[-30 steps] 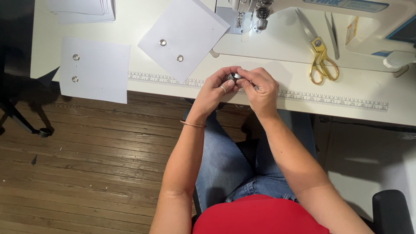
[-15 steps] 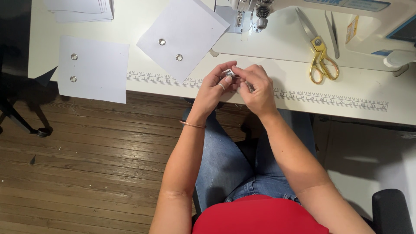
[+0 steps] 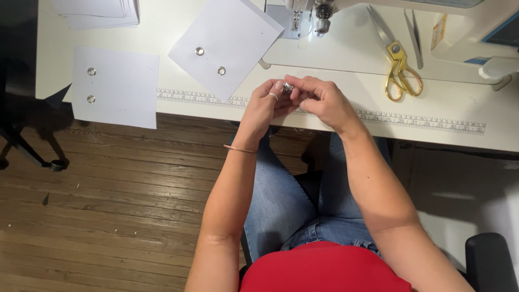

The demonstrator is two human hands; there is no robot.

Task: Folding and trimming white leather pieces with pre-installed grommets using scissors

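At far left on the white table (image 3: 162, 32), a stack of white sheets (image 3: 97, 11) sits at the top edge; below it a white square sheet (image 3: 116, 86) w/ two metal eyelets hangs partly over the table edge. Next right, a tilted white sheet (image 3: 227, 46), also w/ two eyelets, one corner touching the printed ruler strip (image 3: 411, 120) along the table front. Centre: left hand (image 3: 265, 105) & right hand (image 3: 324, 100) meet just above the ruler, fingertips pinched together on a small metal piece (image 3: 288, 87), silvery, round-ish, mostly hidden by fingers; detail too small to tell. Both grips narrow, closed on that piece. Ring on left hand, thin bracelet at the wrist. Behind hands: sewing machine (image 3: 324, 11) needle area. Right of it, gold-handled scissors (image 3: 397, 59), then a small yellow rectangular label (image 3: 439, 32) on the machine body.
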